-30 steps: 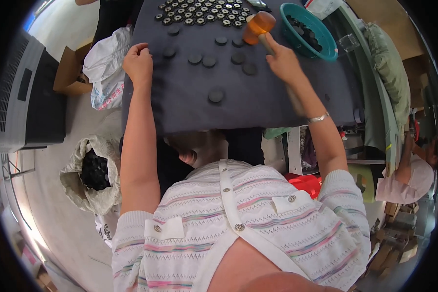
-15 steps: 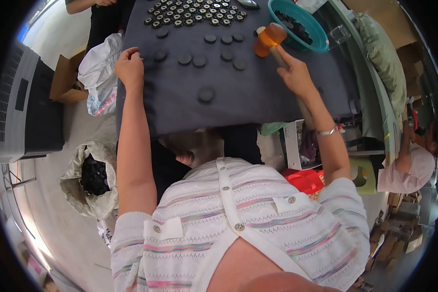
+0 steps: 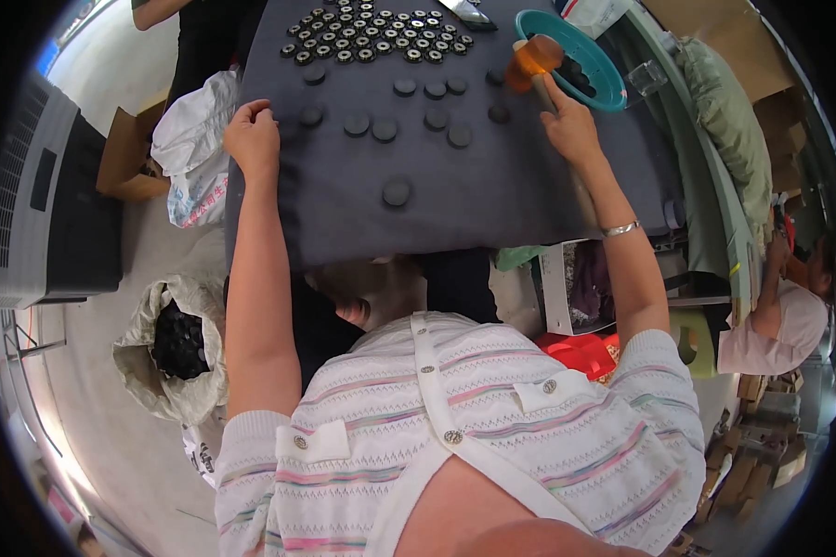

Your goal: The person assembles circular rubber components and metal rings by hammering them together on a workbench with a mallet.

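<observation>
My right hand (image 3: 571, 128) is closed around the wooden handle of a mallet with an orange head (image 3: 535, 56). The head is over the right side of the table, beside a turquoise basin (image 3: 611, 79) with black pieces in it. Just left of the mallet sit two dark discs, one of them this disc (image 3: 500, 113). My left hand (image 3: 253, 136) rests at the table's left edge with its fingers curled; what they hold, if anything, is hidden. Several black discs lie scattered between my hands, the nearest disc (image 3: 397, 193) apart from the others.
Rows of black discs with shiny centres (image 3: 362, 43) cover the far part of the dark tablecloth (image 3: 344, 223). A clear cup (image 3: 646, 78) stands right of the basin. On the floor at left is an open sack (image 3: 135, 371) of black pieces. Another person sits at far right.
The mallet head has shifted away and to the right, uncovering dark discs beside it. My left hand stays at the table edge. The whole view has tilted slightly.
</observation>
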A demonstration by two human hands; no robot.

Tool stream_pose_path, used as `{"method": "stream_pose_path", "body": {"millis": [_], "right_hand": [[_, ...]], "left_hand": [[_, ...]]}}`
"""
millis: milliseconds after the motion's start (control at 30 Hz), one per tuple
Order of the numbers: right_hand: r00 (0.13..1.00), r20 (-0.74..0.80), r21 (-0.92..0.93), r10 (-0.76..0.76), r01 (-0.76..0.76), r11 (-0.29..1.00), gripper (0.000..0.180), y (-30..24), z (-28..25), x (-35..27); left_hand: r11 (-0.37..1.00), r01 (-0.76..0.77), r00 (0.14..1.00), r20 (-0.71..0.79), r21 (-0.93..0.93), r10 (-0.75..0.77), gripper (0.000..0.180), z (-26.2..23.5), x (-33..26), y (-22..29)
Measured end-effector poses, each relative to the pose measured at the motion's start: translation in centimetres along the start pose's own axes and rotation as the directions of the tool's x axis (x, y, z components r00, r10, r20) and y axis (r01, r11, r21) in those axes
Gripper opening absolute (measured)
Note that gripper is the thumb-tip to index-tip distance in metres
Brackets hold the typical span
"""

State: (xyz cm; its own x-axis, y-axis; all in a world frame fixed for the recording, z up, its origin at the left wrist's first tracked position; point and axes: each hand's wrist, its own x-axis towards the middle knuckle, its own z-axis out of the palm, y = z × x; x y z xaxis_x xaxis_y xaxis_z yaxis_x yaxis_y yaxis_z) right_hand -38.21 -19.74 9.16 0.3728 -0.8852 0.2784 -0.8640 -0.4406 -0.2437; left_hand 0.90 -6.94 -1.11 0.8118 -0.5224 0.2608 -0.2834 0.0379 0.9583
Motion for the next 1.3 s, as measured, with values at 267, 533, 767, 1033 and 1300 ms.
{"method": "stream_pose_path", "body": {"millis": [267,533,767,1033,1300], "right_hand": [[1.000,0.023,-0.356,-0.018,0.026,0.934,0.063,-1.4,2.6,3.3],[0.998,-0.028,-0.014,-0.050,0.050,0.999,0.066,-1.2,2.3,1.3],[0.937,-0.133,0.123,-0.322,0.338,0.933,0.065,-0.5,1.9,0.7],[0.993,-0.066,0.258,-0.100,0.113,0.960,0.064,-2.4,-0.2,0.7],[0.965,-0.063,0.236,-0.256,0.264,0.935,0.063,0.0,1.4,0.0]], "left_hand": [[1.000,-0.015,1.000,-0.021,-0.015,0.014,0.016,0.3,-0.2,-0.4],[0.999,-0.023,0.999,-0.028,0.025,0.024,0.016,0.1,0.0,-0.6],[0.999,-0.005,1.000,-0.021,-0.031,0.004,0.016,0.3,-0.2,0.2],[1.000,-0.014,0.999,-0.040,0.024,0.015,0.017,-0.3,0.0,-0.2],[1.000,0.004,0.999,-0.037,0.013,-0.004,0.018,-0.3,0.2,-1.1]]}}
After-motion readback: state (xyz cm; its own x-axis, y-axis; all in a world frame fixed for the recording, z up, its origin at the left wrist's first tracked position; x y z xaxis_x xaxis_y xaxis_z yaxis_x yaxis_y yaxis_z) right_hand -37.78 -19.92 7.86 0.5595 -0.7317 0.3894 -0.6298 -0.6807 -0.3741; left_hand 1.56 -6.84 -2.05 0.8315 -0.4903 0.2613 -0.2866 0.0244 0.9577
